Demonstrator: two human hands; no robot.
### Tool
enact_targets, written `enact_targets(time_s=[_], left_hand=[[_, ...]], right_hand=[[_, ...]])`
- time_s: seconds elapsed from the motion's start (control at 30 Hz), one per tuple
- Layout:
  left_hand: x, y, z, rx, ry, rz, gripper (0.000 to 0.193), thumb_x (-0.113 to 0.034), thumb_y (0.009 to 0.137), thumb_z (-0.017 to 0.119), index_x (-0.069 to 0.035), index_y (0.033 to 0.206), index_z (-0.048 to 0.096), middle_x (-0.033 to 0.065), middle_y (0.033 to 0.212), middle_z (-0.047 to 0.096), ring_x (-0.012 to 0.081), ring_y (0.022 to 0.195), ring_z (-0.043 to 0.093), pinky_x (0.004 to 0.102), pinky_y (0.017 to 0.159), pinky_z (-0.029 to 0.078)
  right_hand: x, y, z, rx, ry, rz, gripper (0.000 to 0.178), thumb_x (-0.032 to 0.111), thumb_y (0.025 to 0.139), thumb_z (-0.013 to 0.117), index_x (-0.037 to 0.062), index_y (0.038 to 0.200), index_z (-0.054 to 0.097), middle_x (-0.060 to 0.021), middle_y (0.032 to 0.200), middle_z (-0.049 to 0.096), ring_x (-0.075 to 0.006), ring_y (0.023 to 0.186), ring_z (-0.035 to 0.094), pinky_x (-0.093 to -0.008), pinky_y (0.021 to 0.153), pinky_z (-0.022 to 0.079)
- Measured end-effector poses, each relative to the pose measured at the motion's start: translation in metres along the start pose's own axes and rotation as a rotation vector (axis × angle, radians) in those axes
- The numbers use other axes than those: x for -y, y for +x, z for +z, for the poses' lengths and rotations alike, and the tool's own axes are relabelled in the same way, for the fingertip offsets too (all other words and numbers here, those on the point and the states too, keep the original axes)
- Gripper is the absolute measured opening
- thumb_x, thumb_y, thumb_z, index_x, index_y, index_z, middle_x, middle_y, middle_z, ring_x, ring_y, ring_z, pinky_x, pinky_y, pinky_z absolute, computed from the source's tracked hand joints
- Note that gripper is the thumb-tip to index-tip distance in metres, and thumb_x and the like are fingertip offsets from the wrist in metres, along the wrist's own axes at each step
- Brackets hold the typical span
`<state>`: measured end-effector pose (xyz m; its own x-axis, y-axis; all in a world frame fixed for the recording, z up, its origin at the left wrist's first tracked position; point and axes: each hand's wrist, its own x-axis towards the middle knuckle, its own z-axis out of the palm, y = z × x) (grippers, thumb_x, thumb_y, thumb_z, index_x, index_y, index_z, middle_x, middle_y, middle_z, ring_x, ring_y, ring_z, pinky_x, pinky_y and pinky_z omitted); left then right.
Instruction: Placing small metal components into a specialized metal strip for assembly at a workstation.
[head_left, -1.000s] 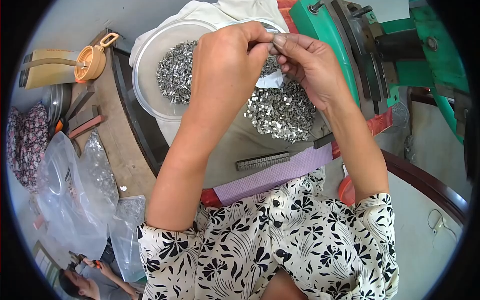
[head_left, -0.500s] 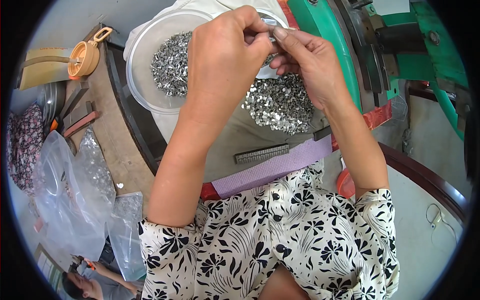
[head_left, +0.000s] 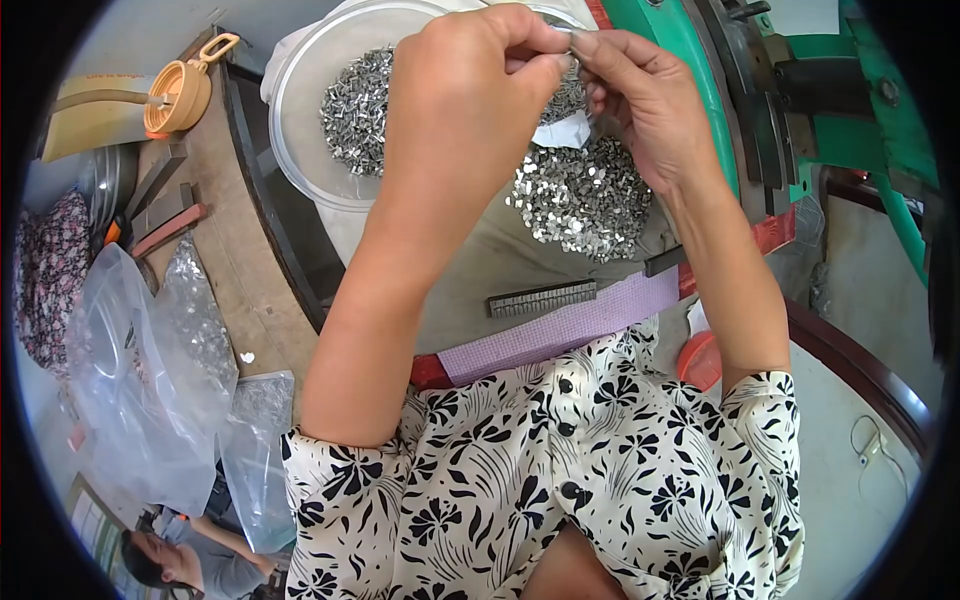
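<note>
My left hand (head_left: 455,105) is closed in a pinch, its thumb and forefinger meeting the right hand's fingertips. My right hand (head_left: 662,115) pinches at the same spot, its other fingers curled. Whatever lies between the fingertips is too small and covered to name. Under the left hand stands a round clear plastic tub (head_left: 283,135) with many small bent metal pieces (head_left: 355,115) in it. A heap of small shiny flat metal pieces (head_left: 585,205) lies below the right hand. A white scrap (head_left: 563,132) sits at the heap's far edge, with more metal pieces behind it.
A dark block with a row of metal pieces (head_left: 542,298) lies beside a lilac cloth strip (head_left: 570,330) at the near edge. Green machine parts (head_left: 690,90) stand right. Left are an orange lid (head_left: 182,97), clear plastic bags (head_left: 140,390) and another person (head_left: 185,560).
The whole view has shifted slightly, with the bench now further right. Both hands stay pinched together at their tips, and more of the white scrap shows between them.
</note>
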<state>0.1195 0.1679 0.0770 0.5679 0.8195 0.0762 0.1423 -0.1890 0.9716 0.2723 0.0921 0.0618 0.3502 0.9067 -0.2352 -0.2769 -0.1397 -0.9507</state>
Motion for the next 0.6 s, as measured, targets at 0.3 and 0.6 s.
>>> enact_targets(time_s=[0.3,0.6], left_hand=[[0.002,-0.006,-0.011,-0.032,0.419,0.379,0.018,-0.003,0.079,0.069,0.002,0.097,0.072,0.0216,0.085,0.069,0.0379,0.074,0.067,0.041,0.069,0.054],[0.003,-0.072,-0.028,-0.004,0.072,0.158,0.028,0.009,0.085,0.068,0.001,0.112,0.071,0.0109,0.106,0.071,0.0149,0.095,0.069,0.0248,0.082,0.056]], right_hand=[[-0.007,0.018,-0.016,-0.002,-0.695,-0.293,0.02,0.018,0.087,0.075,-0.0012,0.093,0.076,-0.0029,0.07,0.07,-0.0059,0.063,0.061,-0.024,0.056,0.048],[0.001,0.009,-0.014,-0.071,-0.539,-0.073,0.019,0.017,0.089,0.073,-0.002,0.094,0.074,-0.0038,0.076,0.071,-0.0068,0.068,0.065,-0.0228,0.061,0.05]])
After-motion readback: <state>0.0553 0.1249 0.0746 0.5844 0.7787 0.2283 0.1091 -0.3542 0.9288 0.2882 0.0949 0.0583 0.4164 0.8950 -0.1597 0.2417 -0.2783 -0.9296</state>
